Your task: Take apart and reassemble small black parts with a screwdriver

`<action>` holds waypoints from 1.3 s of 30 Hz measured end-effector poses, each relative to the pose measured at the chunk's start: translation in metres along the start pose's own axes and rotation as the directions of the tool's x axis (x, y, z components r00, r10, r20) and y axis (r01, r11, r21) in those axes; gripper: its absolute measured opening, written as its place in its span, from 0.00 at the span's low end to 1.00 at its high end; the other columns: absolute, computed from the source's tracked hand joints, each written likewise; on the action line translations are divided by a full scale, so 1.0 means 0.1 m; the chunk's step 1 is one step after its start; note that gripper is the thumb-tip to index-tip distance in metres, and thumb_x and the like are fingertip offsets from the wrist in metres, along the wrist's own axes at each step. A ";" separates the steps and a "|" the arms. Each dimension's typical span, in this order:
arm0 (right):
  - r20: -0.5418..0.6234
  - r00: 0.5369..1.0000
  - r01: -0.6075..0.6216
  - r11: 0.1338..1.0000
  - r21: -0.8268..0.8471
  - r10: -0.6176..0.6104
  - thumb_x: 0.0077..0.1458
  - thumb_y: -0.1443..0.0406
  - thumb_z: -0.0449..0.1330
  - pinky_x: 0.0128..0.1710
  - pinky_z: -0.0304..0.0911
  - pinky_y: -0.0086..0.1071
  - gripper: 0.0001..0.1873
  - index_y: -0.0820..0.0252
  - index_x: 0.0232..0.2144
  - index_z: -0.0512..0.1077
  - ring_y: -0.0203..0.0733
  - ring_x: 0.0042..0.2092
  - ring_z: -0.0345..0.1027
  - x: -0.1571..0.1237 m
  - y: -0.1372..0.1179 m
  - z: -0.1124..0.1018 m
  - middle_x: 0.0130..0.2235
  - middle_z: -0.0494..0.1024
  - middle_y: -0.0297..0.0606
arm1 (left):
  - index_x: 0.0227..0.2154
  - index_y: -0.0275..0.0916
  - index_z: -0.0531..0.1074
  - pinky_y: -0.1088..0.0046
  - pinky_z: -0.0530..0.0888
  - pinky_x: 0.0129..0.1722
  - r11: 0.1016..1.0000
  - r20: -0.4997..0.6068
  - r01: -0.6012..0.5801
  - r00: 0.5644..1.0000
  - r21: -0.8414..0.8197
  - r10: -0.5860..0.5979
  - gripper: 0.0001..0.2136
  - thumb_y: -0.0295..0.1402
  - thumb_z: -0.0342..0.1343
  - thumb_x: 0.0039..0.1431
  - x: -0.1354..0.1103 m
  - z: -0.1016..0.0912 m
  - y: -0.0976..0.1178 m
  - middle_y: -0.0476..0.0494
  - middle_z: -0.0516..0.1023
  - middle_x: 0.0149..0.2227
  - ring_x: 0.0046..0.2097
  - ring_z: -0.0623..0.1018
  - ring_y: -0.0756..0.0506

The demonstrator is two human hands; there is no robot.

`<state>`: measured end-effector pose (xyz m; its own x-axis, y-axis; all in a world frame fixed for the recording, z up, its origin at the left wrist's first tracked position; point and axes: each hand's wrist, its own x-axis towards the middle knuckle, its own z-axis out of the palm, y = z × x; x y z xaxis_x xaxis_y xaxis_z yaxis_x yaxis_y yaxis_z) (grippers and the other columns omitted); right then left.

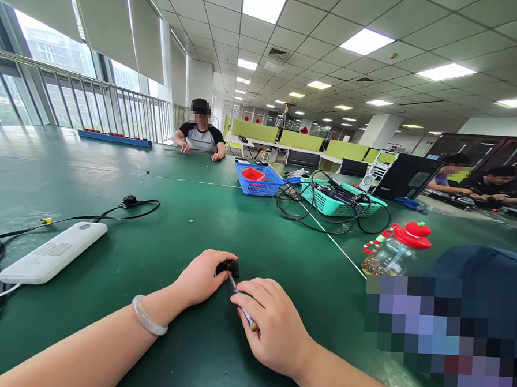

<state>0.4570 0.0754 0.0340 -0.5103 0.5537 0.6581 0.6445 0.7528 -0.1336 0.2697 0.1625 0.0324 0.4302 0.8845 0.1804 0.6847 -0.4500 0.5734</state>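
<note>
Between the thumb and fingers of my left hand (202, 275) is a small black block-shaped part (230, 267), held just above or on the green tabletop; its exact kind cannot be made out. My right hand (273, 324) is closed around the handle of a thin screwdriver (244, 312). The screwdriver slants up and to the left, and its metal tip meets the front of the black part. My fingers partly cover both things.
A white power bank (56, 252) with cables lies left. Ahead are a blue basket (259, 186), a green basket (327, 204) with tangled black cables and a laptop (409, 177). A red-lidded bottle (396, 250) stands right. A person (201, 134) sits across the table.
</note>
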 end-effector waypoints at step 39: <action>0.054 0.981 0.180 0.976 0.120 -0.188 0.54 0.77 0.49 0.37 0.67 0.31 0.20 0.58 0.46 0.69 0.37 0.37 0.69 -0.04 0.01 0.02 0.43 0.78 0.38 | 0.48 0.47 0.73 0.62 0.69 0.56 1.000 0.022 -0.023 1.000 -0.011 0.023 0.18 0.28 0.52 0.54 0.01 0.00 -0.02 0.49 0.78 0.49 0.53 0.73 0.42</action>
<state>0.4584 0.0751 0.0297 -0.6524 0.4208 0.6304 0.4685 0.8777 -0.1010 0.2689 0.1640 0.0314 0.4585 0.8710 0.1765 0.6680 -0.4687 0.5780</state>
